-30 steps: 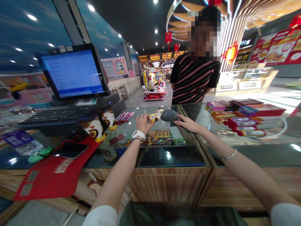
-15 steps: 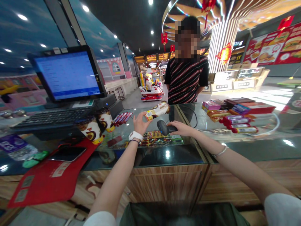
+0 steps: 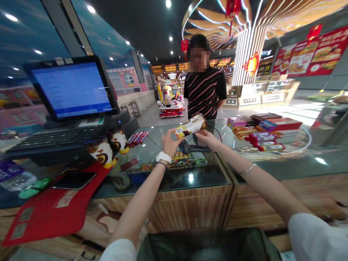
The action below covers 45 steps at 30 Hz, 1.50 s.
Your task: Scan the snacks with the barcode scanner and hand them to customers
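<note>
Left hand [image 3: 170, 143] grasping pack [image 3: 192, 126] | right hand [image 3: 208, 139] grip: can't tell | one-ended hold could drop pack onto scanner [image 3: 185, 147] below

legible lettering is scant. on the lit sign [image 3: 266, 52] at the rear right, the ending reads "ag"; the character before it is unclear. print on the monitor [image 3: 73, 88], hand-held pack [image 3: 191, 126], bottle [image 3: 16, 177] and red mat [image 3: 54, 214] is too small or blurred to read. the case plaques [image 3: 272, 98], red ornament [image 3: 251, 64] and menu board [image 3: 310, 54] likewise cannot be read.
</note>
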{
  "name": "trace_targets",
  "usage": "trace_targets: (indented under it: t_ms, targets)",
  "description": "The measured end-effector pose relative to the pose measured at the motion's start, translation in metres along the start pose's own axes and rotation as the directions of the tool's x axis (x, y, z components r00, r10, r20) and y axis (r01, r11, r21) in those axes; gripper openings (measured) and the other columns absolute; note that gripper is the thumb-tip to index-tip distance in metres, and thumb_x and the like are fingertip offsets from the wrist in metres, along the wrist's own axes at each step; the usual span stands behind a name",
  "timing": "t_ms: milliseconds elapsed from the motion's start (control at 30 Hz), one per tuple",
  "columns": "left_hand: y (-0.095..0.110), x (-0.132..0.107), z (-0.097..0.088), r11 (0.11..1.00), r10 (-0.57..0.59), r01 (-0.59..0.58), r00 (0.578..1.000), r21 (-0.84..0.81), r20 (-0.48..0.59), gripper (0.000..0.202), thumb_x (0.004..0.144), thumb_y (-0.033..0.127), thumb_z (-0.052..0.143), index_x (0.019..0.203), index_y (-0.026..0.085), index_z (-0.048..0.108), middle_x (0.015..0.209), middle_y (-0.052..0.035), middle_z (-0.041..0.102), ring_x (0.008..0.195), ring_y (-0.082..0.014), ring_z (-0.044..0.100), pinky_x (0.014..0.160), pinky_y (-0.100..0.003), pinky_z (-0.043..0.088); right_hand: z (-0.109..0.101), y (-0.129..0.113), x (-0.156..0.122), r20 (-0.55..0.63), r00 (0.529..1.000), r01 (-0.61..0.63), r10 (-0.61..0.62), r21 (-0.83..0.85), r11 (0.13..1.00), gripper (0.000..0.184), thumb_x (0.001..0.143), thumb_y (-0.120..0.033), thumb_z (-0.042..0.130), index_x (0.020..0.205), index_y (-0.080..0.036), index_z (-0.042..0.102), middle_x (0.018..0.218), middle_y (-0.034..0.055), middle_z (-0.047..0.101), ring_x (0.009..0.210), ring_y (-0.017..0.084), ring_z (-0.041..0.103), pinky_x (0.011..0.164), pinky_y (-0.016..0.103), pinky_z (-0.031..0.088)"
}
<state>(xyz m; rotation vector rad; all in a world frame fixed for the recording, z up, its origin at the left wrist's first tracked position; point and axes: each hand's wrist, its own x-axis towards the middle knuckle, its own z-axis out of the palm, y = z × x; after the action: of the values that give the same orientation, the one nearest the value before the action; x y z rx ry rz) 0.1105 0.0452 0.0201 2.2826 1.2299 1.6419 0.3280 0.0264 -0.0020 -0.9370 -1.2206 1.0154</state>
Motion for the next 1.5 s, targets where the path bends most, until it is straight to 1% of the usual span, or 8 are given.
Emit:
trace_targets:
  t_ms: [167, 333, 633, 833, 1000, 1200, 1333, 1500]
  targets:
    - [0.030, 0.000, 0.023, 0.998, 0.026, -0.026, 1.000, -0.048, -0.011, 0.039, 0.074, 0.032, 0.081, 0.103, 0.023, 0.058, 0.112, -0.0040, 0.071, 0.111, -0.0252, 0.065, 0.118, -0.055, 0.025, 0.003, -0.022, -0.013, -0.038, 0.999, 0.021, -0.008, 0.349, 0.937, 0.053, 0.058, -0.043, 0.089, 0.098, -0.027, 0.058, 0.092, -0.0030, 0.074, 0.088, 0.016, 0.071, 0.084, 0.031, 0.054]
    - [0.061, 0.000, 0.051, 0.998, 0.010, -0.007, 0.999, -0.069, 0.037, 0.039, 0.074, 0.035, 0.081, 0.103, 0.023, 0.056, 0.108, -0.0037, 0.071, 0.106, -0.0227, 0.066, 0.119, -0.050, 0.026, -0.017, -0.044, -0.030, -0.111, 0.991, 0.116, -0.077, 0.411, 0.904, 0.058, 0.057, -0.039, 0.090, 0.099, -0.030, 0.051, 0.091, -0.0073, 0.073, 0.082, 0.015, 0.072, 0.078, 0.031, 0.058]
    - [0.123, -0.008, 0.110, 0.992, 0.105, -0.081, 0.950, -0.094, 0.293, 0.033, 0.083, 0.035, 0.074, 0.107, 0.022, 0.055, 0.112, -0.0055, 0.070, 0.113, -0.0244, 0.063, 0.114, -0.049, 0.032, -0.092, -0.067, -0.066, -0.366, 0.891, 0.292, -0.270, 0.005, 0.956, 0.073, 0.059, -0.041, 0.087, 0.120, -0.031, 0.048, 0.103, -0.0022, 0.069, 0.088, 0.018, 0.069, 0.075, 0.035, 0.061]
    - [0.146, -0.026, 0.143, 0.966, 0.250, -0.201, 0.884, -0.161, 0.395, 0.030, 0.085, 0.022, 0.068, 0.112, 0.021, 0.055, 0.117, -0.0072, 0.066, 0.117, -0.0243, 0.060, 0.114, -0.048, 0.034, -0.140, -0.057, -0.082, -0.411, 0.829, 0.239, -0.380, -0.354, 0.904, 0.088, 0.056, -0.054, 0.085, 0.131, -0.025, 0.048, 0.097, 0.0022, 0.068, 0.081, 0.020, 0.069, 0.074, 0.037, 0.059]
    - [0.144, -0.037, 0.162, 0.931, 0.355, -0.253, 0.792, -0.261, 0.496, 0.028, 0.082, 0.017, 0.065, 0.109, 0.021, 0.059, 0.119, -0.0074, 0.065, 0.119, -0.0240, 0.058, 0.107, -0.041, 0.044, -0.156, -0.037, -0.097, -0.449, 0.777, 0.123, -0.442, -0.580, 0.805, 0.084, 0.060, -0.061, 0.080, 0.129, -0.021, 0.051, 0.094, 0.0042, 0.067, 0.077, 0.022, 0.068, 0.074, 0.040, 0.058]
    - [0.137, -0.042, 0.161, 0.934, 0.356, -0.274, 0.711, -0.227, 0.607, 0.032, 0.084, 0.018, 0.060, 0.116, 0.019, 0.058, 0.122, -0.0093, 0.067, 0.121, -0.0260, 0.059, 0.114, -0.050, 0.037, -0.159, -0.015, -0.103, -0.456, 0.796, 0.016, -0.398, -0.641, 0.767, 0.074, 0.065, -0.060, 0.076, 0.121, -0.021, 0.048, 0.099, 0.0071, 0.067, 0.084, 0.023, 0.068, 0.079, 0.042, 0.057]
    - [0.139, -0.044, 0.151, 0.927, 0.355, -0.345, 0.692, -0.144, 0.628, 0.039, 0.086, 0.014, 0.053, 0.125, 0.019, 0.056, 0.133, -0.0099, 0.063, 0.128, -0.0245, 0.055, 0.119, -0.050, 0.030, -0.157, -0.006, -0.120, -0.387, 0.827, 0.032, -0.409, -0.693, 0.720, 0.053, 0.076, -0.044, 0.069, 0.119, -0.021, 0.046, 0.115, 0.0115, 0.062, 0.101, 0.024, 0.064, 0.084, 0.041, 0.057]
    - [0.144, -0.050, 0.142, 0.873, 0.420, -0.484, 0.680, -0.062, 0.601, 0.045, 0.090, 0.013, 0.043, 0.131, 0.021, 0.058, 0.138, -0.0070, 0.061, 0.128, -0.0229, 0.054, 0.123, -0.047, 0.025, -0.148, -0.013, -0.157, -0.107, 0.949, 0.032, -0.296, -0.903, 0.429, 0.048, 0.083, -0.022, 0.055, 0.131, -0.019, 0.049, 0.145, 0.0160, 0.046, 0.134, 0.027, 0.048, 0.108, 0.046, 0.044]
